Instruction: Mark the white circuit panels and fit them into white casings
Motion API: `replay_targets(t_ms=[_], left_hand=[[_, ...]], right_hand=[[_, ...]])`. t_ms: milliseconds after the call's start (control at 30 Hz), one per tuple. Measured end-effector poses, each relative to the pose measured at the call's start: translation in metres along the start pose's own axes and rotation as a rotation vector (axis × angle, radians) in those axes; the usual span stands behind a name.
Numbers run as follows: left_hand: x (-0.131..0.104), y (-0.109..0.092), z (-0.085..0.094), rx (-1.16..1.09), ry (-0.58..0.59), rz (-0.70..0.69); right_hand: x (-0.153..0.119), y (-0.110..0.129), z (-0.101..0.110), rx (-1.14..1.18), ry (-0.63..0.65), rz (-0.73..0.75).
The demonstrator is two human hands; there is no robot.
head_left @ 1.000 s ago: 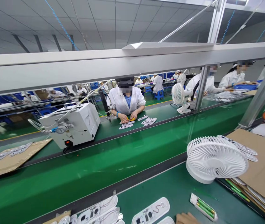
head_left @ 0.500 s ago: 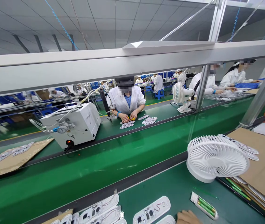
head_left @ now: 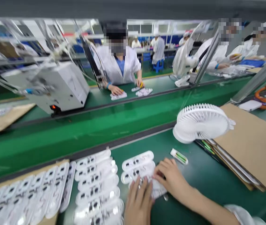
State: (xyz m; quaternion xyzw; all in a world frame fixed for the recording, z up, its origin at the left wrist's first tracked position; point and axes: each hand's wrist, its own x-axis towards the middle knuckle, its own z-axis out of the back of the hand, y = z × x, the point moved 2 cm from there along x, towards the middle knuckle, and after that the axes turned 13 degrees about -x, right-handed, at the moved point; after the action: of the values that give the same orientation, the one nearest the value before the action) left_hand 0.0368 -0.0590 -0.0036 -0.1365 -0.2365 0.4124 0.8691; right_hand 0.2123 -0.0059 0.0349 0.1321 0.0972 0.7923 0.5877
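White oval panels with dark parts and thin wires lie on the green bench. My left hand (head_left: 139, 200) rests with outstretched fingers on one such panel (head_left: 159, 188), covering much of it. At that panel's upper edge, my right hand (head_left: 170, 175) has thumb and forefinger pinched together; blur and the fingers hide what is between them. Just beyond lie two more panels (head_left: 137, 161). A white battery holder (head_left: 179, 156) with green cells sits past my right hand. Left of my hands runs a column of overlapping panels (head_left: 95, 179).
Further left, a row of panels (head_left: 37, 190) lies on cardboard. A white fan (head_left: 203, 122) and stacked cardboard sheets (head_left: 252, 147) stand to the right. Across the green belt (head_left: 114, 117), a co-worker (head_left: 121, 65) handles similar panels beside a white machine (head_left: 64, 84).
The view has tilted down, bringing both my hands and many more panels into sight; before, only part of one hand showed. The opposite co-worker's hands have moved apart.
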Motion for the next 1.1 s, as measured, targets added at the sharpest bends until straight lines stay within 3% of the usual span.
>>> replay_targets(t_ms=[167, 367, 767, 1100], left_hand=[[0.015, -0.016, 0.015, 0.034, 0.008, 0.1], [0.023, -0.018, 0.024, 0.057, 0.083, 0.137], [0.028, -0.01, 0.027, 0.21, 0.17, -0.013], [0.026, -0.013, 0.023, 0.267, 0.227, -0.04]], right_hand=[[0.0, -0.001, 0.01, 0.047, 0.149, -0.019], [-0.001, -0.002, 0.013, 0.043, 0.155, 0.033], [-0.002, -0.004, 0.017, -0.039, 0.152, 0.035], [-0.004, 0.001, 0.01, -0.08, 0.098, 0.059]])
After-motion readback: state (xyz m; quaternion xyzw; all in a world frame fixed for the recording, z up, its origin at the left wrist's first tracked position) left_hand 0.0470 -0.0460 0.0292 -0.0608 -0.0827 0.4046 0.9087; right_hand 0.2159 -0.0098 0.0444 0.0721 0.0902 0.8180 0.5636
